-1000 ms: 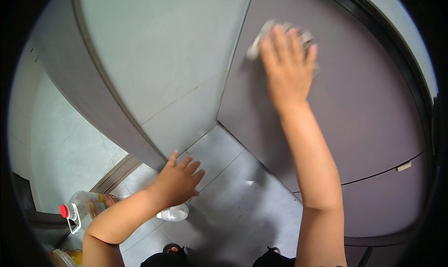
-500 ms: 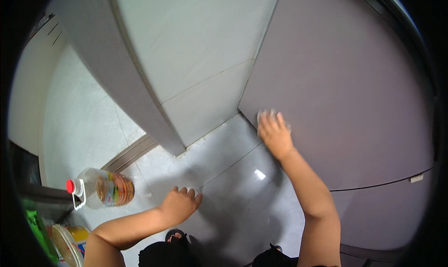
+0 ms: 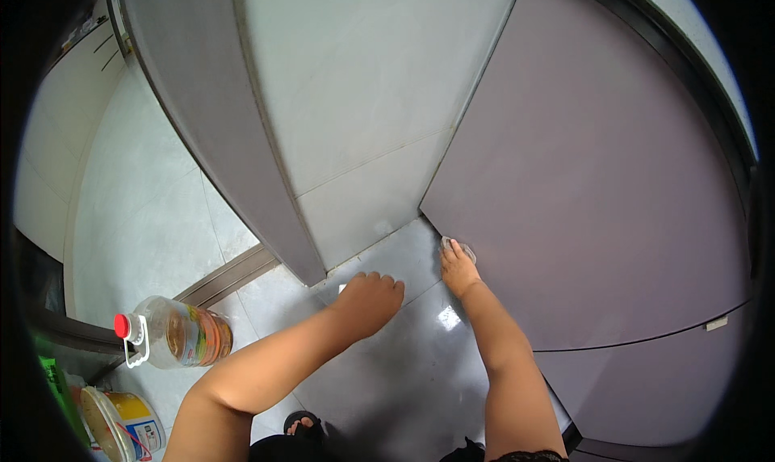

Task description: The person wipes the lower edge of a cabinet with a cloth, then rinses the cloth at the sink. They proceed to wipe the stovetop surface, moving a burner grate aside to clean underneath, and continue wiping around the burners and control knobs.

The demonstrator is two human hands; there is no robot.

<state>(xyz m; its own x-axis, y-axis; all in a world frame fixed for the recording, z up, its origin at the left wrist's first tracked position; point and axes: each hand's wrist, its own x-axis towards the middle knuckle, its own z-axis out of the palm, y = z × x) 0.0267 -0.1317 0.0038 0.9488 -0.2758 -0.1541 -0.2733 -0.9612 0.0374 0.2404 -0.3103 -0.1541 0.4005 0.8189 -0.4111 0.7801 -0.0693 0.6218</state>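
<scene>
My right hand [image 3: 458, 270] presses a crumpled pale cloth [image 3: 470, 252] against the lower edge of a mauve-grey panel [image 3: 597, 187], near its corner by the wall. The cloth shows around the fingers, and part of it is hidden under the hand. My left hand [image 3: 368, 304] hangs above the tiled floor [image 3: 379, 397] with its fingers curled in. What it holds, if anything, is hidden. A small white patch shows beside its knuckles; whether it is an object or a reflection I cannot tell.
A large clear bottle [image 3: 179, 333] with a red cap and white handle stands at left. Below it are a lidded bucket [image 3: 121, 422] and a green bag [image 3: 64, 401]. A grey door frame [image 3: 218, 131] and sill [image 3: 230, 275] border a pale wall [image 3: 379, 74].
My right hand has moved down the panel with the cloth to its bottom edge. My left hand has moved up and right, farther over the floor. The view has shifted slightly.
</scene>
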